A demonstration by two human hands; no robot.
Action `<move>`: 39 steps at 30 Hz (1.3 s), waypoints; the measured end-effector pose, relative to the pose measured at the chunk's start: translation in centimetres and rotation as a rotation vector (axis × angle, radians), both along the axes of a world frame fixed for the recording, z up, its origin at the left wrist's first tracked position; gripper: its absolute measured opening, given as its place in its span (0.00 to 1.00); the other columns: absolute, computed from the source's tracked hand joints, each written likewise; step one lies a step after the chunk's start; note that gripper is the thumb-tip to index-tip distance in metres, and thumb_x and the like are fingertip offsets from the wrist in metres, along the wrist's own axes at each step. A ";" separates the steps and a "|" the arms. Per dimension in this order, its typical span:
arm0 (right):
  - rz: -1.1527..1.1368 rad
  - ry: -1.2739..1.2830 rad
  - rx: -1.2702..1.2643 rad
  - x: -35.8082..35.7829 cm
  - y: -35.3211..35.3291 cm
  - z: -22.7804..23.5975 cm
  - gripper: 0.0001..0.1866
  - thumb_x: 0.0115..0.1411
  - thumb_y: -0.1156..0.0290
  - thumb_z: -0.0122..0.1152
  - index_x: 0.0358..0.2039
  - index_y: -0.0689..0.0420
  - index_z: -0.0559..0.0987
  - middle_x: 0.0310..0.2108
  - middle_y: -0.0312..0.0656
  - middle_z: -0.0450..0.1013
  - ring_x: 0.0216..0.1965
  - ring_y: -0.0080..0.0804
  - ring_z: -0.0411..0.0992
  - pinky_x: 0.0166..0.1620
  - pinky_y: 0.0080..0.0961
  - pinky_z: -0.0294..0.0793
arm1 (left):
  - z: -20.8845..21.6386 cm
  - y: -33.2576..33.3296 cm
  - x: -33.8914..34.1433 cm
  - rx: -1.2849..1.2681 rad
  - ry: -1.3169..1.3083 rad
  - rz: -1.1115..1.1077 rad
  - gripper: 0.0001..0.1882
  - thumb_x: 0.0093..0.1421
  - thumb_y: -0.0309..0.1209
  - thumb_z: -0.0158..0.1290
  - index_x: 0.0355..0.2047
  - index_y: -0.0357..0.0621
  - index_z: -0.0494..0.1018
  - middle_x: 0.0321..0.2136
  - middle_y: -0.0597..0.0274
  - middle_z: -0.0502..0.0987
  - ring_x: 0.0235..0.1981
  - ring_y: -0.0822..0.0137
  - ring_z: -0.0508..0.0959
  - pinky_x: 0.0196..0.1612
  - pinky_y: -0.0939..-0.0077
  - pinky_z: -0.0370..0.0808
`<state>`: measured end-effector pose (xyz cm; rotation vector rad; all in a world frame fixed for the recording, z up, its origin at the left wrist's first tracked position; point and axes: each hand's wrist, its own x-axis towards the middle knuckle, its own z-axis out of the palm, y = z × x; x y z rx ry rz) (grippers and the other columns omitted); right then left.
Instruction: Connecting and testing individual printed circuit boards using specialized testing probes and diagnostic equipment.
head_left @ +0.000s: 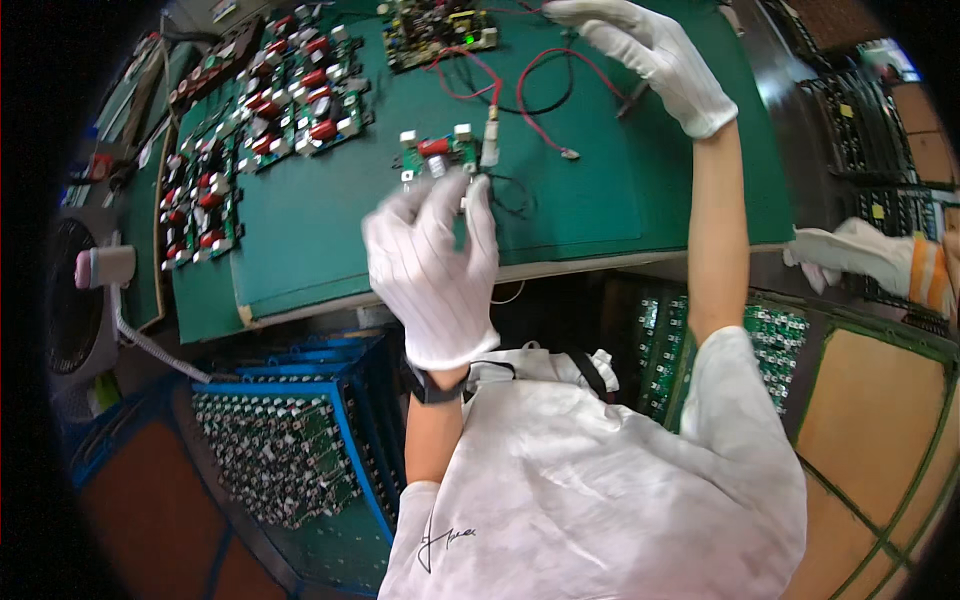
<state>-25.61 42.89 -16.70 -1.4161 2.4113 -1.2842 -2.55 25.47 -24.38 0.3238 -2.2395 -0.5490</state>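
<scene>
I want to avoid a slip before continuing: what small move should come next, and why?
Probably steady the small circuit board with the left hand. Its fingers cover the board's near edge, but blur hides whether they grip it. The right hand is raised away from the board, and a white connector sits by its right edge, where it might snag.

White-gloved hands (435,270), black wristband (438,387), script-marked white shirt (610,480)

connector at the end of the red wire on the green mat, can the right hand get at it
Probably yes: nothing appears to lie over the connector, and bare green mat shows on its near side. The right hand would likely need to draw back toward the body.
</scene>
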 end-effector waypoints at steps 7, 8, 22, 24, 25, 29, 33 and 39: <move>-0.869 0.049 0.805 -3.0 4.8 -8.1 0.46 0.65 0.25 0.42 0.37 0.60 0.88 0.26 0.50 0.82 0.37 0.55 0.82 0.48 0.45 0.78 | 0.8 6.3 -3.0 0.056 -0.643 -0.175 0.25 0.68 0.52 0.58 0.39 0.39 0.74 0.16 0.48 0.79 0.20 0.49 0.83 0.22 0.58 0.78; -0.870 0.048 0.802 -3.3 4.5 -8.3 0.46 0.65 0.25 0.42 0.37 0.60 0.88 0.26 0.50 0.82 0.37 0.55 0.82 0.48 0.45 0.78 | -0.1 6.5 -4.2 0.059 -0.575 -0.146 0.25 0.67 0.52 0.58 0.37 0.38 0.73 0.16 0.48 0.79 0.20 0.48 0.83 0.22 0.58 0.79; -0.881 -0.362 -0.109 -0.2 3.4 -8.0 0.29 0.62 0.48 0.68 0.43 0.67 0.83 0.30 0.44 0.83 0.25 0.26 0.77 0.33 0.26 0.75 | -1.4 8.9 -10.4 0.412 -0.109 -0.092 0.14 0.67 0.42 0.59 0.30 0.46 0.81 0.19 0.48 0.80 0.24 0.44 0.82 0.28 0.55 0.77; -0.849 -0.438 -0.329 1.2 3.2 -7.1 0.26 0.67 0.50 0.65 0.46 0.63 0.83 0.32 0.42 0.81 0.24 0.23 0.75 0.30 0.20 0.72 | -0.4 8.0 -8.3 0.469 -0.099 -0.187 0.12 0.66 0.42 0.61 0.32 0.48 0.83 0.22 0.52 0.82 0.26 0.46 0.82 0.29 0.59 0.77; -0.829 -0.424 -0.438 1.9 3.2 -6.6 0.23 0.69 0.52 0.64 0.47 0.62 0.83 0.34 0.42 0.81 0.24 0.22 0.74 0.29 0.18 0.72 | 1.0 7.1 -6.5 0.438 -0.124 -0.215 0.11 0.65 0.40 0.63 0.34 0.46 0.84 0.29 0.54 0.83 0.26 0.53 0.83 0.30 0.63 0.78; -0.577 -0.523 -0.698 5.0 3.8 -5.1 0.18 0.75 0.56 0.58 0.45 0.62 0.76 0.37 0.48 0.80 0.29 0.27 0.76 0.31 0.21 0.75 | 4.3 0.7 -1.7 0.329 0.080 -0.390 0.08 0.61 0.30 0.67 0.41 0.45 0.86 0.37 0.58 0.84 0.33 0.66 0.83 0.39 0.71 0.79; -0.347 -0.724 -0.701 8.3 1.2 -6.1 0.20 0.77 0.57 0.54 0.54 0.62 0.73 0.46 0.57 0.79 0.40 0.41 0.82 0.42 0.33 0.85 | 3.3 -7.9 0.2 0.933 -0.054 -0.445 0.12 0.69 0.30 0.62 0.47 0.34 0.83 0.36 0.61 0.86 0.36 0.73 0.83 0.42 0.79 0.81; -0.490 -0.870 -0.587 8.2 -1.1 -8.9 0.19 0.75 0.60 0.57 0.57 0.61 0.71 0.48 0.55 0.78 0.42 0.40 0.82 0.46 0.33 0.84 | -0.8 -13.3 -1.3 0.675 -0.308 -0.405 0.14 0.70 0.32 0.62 0.48 0.33 0.83 0.36 0.62 0.87 0.37 0.76 0.84 0.41 0.81 0.80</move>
